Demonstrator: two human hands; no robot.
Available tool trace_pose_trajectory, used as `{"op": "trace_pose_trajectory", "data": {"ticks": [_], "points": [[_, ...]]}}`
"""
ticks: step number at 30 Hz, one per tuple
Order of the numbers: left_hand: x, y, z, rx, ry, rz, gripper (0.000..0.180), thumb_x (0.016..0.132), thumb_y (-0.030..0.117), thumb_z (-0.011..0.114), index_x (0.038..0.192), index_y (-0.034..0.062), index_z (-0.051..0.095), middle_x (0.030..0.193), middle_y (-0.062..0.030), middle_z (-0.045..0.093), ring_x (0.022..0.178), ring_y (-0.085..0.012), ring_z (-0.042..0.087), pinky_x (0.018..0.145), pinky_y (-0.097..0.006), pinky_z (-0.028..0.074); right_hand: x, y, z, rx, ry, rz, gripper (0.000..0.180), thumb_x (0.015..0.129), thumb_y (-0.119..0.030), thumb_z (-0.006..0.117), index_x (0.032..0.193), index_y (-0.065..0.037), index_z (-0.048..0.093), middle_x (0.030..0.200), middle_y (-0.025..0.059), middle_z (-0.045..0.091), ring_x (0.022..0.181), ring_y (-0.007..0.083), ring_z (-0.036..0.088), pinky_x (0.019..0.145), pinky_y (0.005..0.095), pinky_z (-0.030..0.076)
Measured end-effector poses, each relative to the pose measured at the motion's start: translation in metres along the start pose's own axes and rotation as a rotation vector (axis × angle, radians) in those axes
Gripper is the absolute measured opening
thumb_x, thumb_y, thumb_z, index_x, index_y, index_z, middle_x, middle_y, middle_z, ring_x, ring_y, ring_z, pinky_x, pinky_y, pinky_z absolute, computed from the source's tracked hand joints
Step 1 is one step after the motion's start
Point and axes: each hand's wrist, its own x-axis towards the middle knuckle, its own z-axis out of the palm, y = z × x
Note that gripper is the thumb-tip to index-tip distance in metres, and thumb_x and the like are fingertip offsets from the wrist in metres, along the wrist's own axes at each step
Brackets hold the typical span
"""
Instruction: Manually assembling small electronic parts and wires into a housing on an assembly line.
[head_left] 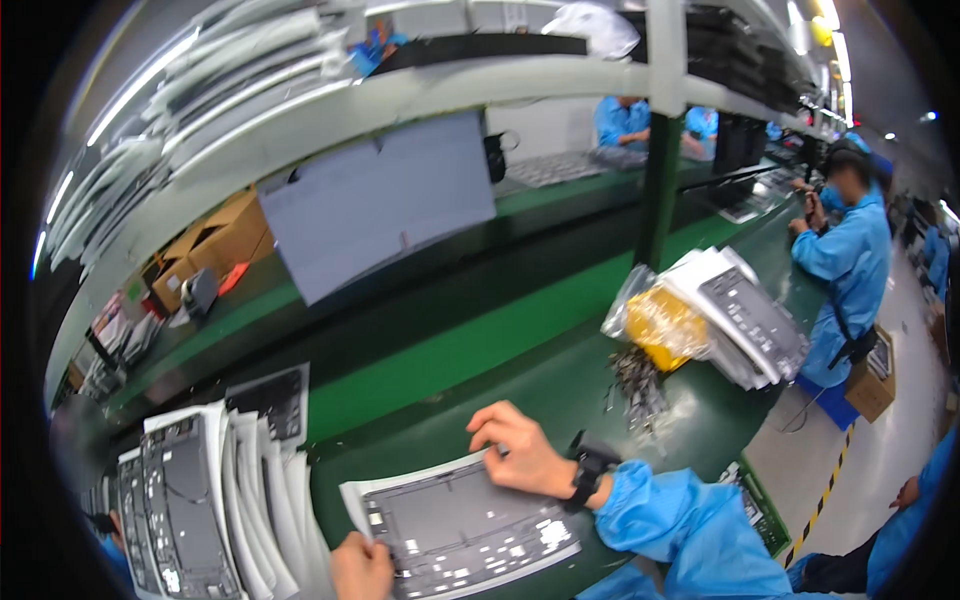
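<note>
A flat dark-grey panel [460,525] with small white patches and a white border lies on the green bench in front of me. My left hand [362,568] is closed at its near left corner, thumb and fingers pinching the edge. Over the panel's far edge hovers my right hand [520,450], its fingers bent but apart, with nothing visible in them. A black band with a dark device [592,465] circles my right wrist. To the left stands a leaning stack of similar panels [190,500], layered with white sheets. A darker panel [275,400] lies behind that stack.
At the right, another stack of panels [750,310] sits beside a yellow pack in clear plastic [665,325] and a heap of small dark strips [638,385]. A green post [655,190] and an overhead shelf [420,95] rise beyond. A co-worker in blue [850,240] stands further right.
</note>
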Motion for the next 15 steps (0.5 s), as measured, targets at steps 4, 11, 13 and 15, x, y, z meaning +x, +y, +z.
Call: {"op": "trace_pose_trajectory", "data": {"ticks": [4, 11, 13, 15], "points": [[0.061, -0.040, 0.024, -0.484, 0.270, 0.037, 0.031, 0.084, -0.011, 0.055, 0.111, 0.0034, 0.051, 0.076, -0.0046, 0.058, 0.062, -0.0172, 0.058, 0.057, -0.036, 0.047, 0.006, 0.000, 0.002, -0.007, 0.023, -0.031, 0.027, 0.073, 0.016, 0.057, 0.087, -0.003, 0.069, 0.115, 0.0107, 0.066, 0.101, 0.0270, 0.065, 0.066, 0.0350, 0.054], [0.205, 0.006, 0.028, -0.462, 0.330, 0.159, 0.043, 0.094, -0.009, 0.055, 0.135, 0.0038, 0.048, 0.113, -0.0189, 0.064, 0.095, -0.0273, 0.065, 0.086, -0.040, 0.051, 0.014, 0.014, -0.024, -0.032, 0.120, -0.018, 0.031, 0.072, 0.019, 0.055, 0.091, -0.003, 0.068, 0.118, 0.0117, 0.064, 0.106, 0.0301, 0.064, 0.075, 0.0367, 0.055], [0.256, -0.001, 0.040, -0.416, 0.481, 0.177, 0.042, 0.094, -0.006, 0.057, 0.134, 0.0024, 0.052, 0.114, -0.0212, 0.065, 0.101, -0.0304, 0.065, 0.093, -0.042, 0.050, 0.017, 0.016, -0.026, -0.051, 0.147, -0.030, 0.031, 0.072, 0.019, 0.055, 0.090, -0.003, 0.067, 0.118, 0.0120, 0.064, 0.107, 0.0310, 0.064, 0.077, 0.0372, 0.054], [0.317, -0.030, 0.045, -0.460, 0.540, 0.138, 0.039, 0.093, -0.003, 0.058, 0.132, -0.0017, 0.056, 0.116, -0.0232, 0.065, 0.106, -0.0338, 0.065, 0.099, -0.043, 0.049, 0.021, 0.014, -0.024, -0.058, 0.158, -0.059, 0.030, 0.072, 0.019, 0.054, 0.089, -0.002, 0.066, 0.119, 0.0128, 0.064, 0.107, 0.0323, 0.063, 0.080, 0.0385, 0.054]]}}
